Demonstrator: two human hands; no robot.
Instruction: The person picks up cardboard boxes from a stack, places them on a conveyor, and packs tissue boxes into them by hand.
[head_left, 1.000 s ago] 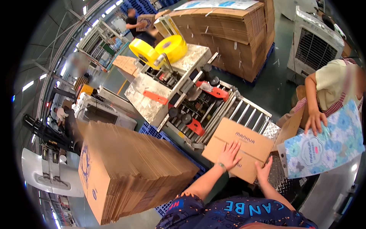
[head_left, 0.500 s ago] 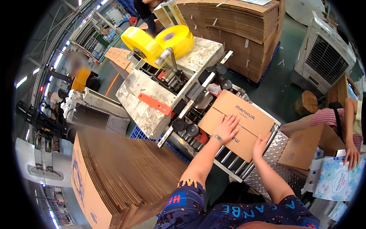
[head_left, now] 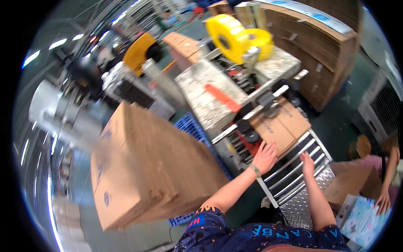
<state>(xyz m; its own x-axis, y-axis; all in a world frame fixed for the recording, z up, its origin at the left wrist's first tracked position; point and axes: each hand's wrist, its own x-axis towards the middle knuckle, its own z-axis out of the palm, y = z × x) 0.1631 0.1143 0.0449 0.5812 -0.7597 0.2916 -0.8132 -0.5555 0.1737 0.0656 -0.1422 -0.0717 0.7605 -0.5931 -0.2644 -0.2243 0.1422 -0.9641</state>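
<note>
A closed cardboard box (head_left: 280, 133) lies on the metal rollers, its far part under the guide bars of a carton-sealing machine (head_left: 218, 90). My left hand (head_left: 265, 157) is open, its outstretched fingers at the near edge of the box; whether they touch it I cannot tell. Over the bare rollers (head_left: 289, 172), apart from the box, my right hand (head_left: 307, 164) hangs with nothing in it and its fingers loosely extended. Two yellow tape rolls (head_left: 228, 38) sit on top of the machine, beyond a red-orange strip (head_left: 222, 97).
To the left rises a tall stack of flattened cartons (head_left: 172, 164) beside a blue pallet (head_left: 197, 130). More cartons (head_left: 310, 50) are piled at the far right. On the right another person's hand (head_left: 383, 201) rests on a blue package (head_left: 364, 220) by an opened box (head_left: 350, 180).
The box has moved away from me into the machine and now lies turned. My hands have come off its top. The whole view has swung, shifting the scene to the right.
</note>
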